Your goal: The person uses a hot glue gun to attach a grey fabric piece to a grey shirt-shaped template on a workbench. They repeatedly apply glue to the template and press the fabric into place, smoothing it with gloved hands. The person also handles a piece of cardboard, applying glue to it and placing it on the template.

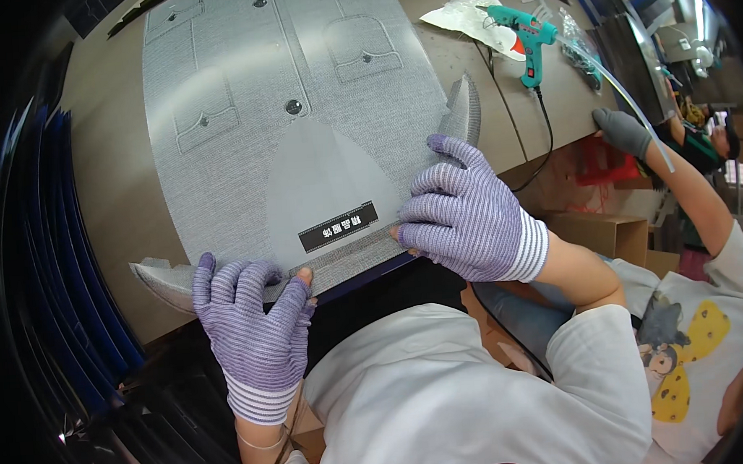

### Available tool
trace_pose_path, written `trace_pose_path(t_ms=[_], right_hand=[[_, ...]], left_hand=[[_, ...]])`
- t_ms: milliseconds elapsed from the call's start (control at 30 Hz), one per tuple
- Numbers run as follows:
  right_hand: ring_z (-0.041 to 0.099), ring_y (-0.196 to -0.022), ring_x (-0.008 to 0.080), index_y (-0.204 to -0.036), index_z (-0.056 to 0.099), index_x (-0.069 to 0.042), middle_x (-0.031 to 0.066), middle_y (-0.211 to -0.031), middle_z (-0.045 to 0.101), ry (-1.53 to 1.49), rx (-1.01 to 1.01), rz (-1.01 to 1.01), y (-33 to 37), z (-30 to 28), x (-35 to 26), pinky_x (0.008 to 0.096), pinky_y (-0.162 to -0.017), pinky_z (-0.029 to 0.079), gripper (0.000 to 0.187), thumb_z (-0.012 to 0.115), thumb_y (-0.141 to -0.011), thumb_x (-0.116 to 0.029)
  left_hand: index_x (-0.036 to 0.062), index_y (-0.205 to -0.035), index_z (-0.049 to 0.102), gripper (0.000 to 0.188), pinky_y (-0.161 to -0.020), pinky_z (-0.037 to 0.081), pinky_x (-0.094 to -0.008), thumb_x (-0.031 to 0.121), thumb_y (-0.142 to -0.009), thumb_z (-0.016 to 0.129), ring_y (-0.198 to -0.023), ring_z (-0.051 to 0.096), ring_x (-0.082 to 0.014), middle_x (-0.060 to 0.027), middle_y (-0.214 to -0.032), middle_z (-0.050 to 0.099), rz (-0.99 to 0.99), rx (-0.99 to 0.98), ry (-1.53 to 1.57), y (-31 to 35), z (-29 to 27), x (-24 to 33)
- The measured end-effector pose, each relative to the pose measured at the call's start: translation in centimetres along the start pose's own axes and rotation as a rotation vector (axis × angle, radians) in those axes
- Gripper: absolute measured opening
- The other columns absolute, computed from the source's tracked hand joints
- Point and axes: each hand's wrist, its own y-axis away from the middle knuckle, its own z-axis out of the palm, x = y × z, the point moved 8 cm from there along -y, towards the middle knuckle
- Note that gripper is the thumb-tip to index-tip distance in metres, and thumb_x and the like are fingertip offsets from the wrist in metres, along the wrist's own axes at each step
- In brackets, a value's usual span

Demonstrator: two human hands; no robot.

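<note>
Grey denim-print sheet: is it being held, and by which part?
The purple-gloved left hand and right hand hold the grey denim-print sheet by its near edge, either side of the black rectangular label.

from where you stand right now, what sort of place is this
Likely a packaging workshop, judging by the teal pistol-shaped glue gun, the broad grey sheet printed like a jacket and the brown cardboard box.

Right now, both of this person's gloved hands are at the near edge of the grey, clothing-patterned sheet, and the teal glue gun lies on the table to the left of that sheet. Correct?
Not quite: the head view shows the teal glue gun on the table to the right of the grey, clothing-patterned sheet. The left hand and right hand are at its near edge, as you say.
</note>
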Motion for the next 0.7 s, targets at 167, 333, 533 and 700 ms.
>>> trace_pose_path(t_ms=[167, 333, 533, 700], right_hand=[[0.062, -0.089, 0.0215, -0.096, 0.071, -0.017, 0.0006, -0.089, 0.067, -0.003, -0.004, 0.005, 0.0, 0.1, 0.1, 0.0590, -0.103, 0.038, 0.021, 0.073, -0.075, -0.022], [0.062, -0.090, 0.0187, -0.103, 0.069, -0.018, -0.0001, -0.090, 0.067, -0.080, 0.074, -0.073, -0.1, 0.4, -1.0, 0.0604, -0.103, 0.038, 0.021, 0.067, -0.082, -0.019], [0.062, -0.091, 0.0153, -0.108, 0.066, -0.015, -0.0002, -0.089, 0.064, -0.152, 0.157, -0.173, -3.4, 2.5, -4.2, 0.0625, -0.102, 0.038, 0.021, 0.060, -0.088, -0.019], [0.063, -0.084, 0.0115, -0.102, 0.066, -0.015, -0.0049, -0.084, 0.064, -0.075, -0.071, -0.150, -2.7, 1.4, -2.6, 0.0638, -0.102, 0.037, 0.015, 0.062, -0.088, -0.020]], left_hand=[[0.0170, -0.085, 0.072, 0.018, -0.106, 0.036, -0.0576, 0.018, -0.068, 0.079, -0.089, 0.057, -0.0277, -0.0068, -0.086, 0.059, -0.012, -0.021, 0.000, 0.0, 0.1, 0.0], [0.0169, -0.085, 0.072, 0.018, -0.106, 0.037, -0.0574, 0.018, -0.068, 0.079, -0.089, 0.058, -0.0277, -0.0066, -0.086, 0.059, -0.005, -0.024, -0.014, -0.4, 0.1, 0.0], [0.0173, -0.087, 0.073, 0.021, -0.106, 0.037, -0.0576, 0.017, -0.067, 0.078, -0.090, 0.057, -0.0275, -0.0066, -0.087, 0.059, -0.007, -0.074, -0.045, -0.8, 0.2, 0.2], [0.0182, -0.091, 0.074, 0.028, -0.107, 0.036, -0.0575, 0.016, -0.063, 0.079, -0.091, 0.057, -0.0276, -0.0065, -0.089, 0.059, -0.030, -0.085, 0.001, -0.6, 0.2, 0.0]])
